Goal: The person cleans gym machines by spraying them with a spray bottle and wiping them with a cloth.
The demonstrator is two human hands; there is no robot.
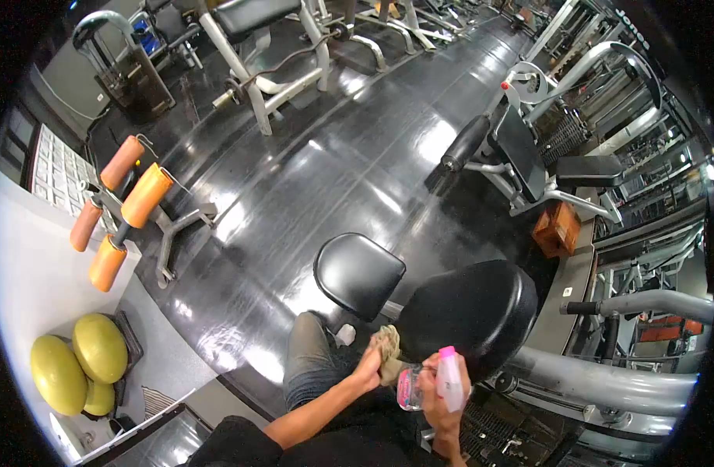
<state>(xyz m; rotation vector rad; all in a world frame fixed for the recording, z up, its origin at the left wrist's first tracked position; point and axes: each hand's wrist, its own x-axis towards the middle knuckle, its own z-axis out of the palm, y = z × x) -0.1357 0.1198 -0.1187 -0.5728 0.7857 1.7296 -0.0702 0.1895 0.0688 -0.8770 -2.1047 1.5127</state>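
Observation:
My left hand is closed around a crumpled khaki cloth, close in front of my body. Beside it, my right hand grips a spray bottle with a clear body, a pinkish label and a white head with a pink tip. The bottle looks tilted, and my fingers hide part of it. Just beyond both hands is a black padded backrest of a gym machine. Left of that backrest sits a rounded black seat pad. Neither hand clearly touches the pads.
A grey machine tube runs along my right. Farther right stand a bench and an orange-brown wooden box. Orange foam rollers and yellow-green balls are at left. A rack with a curled bar stands ahead on the shiny black floor.

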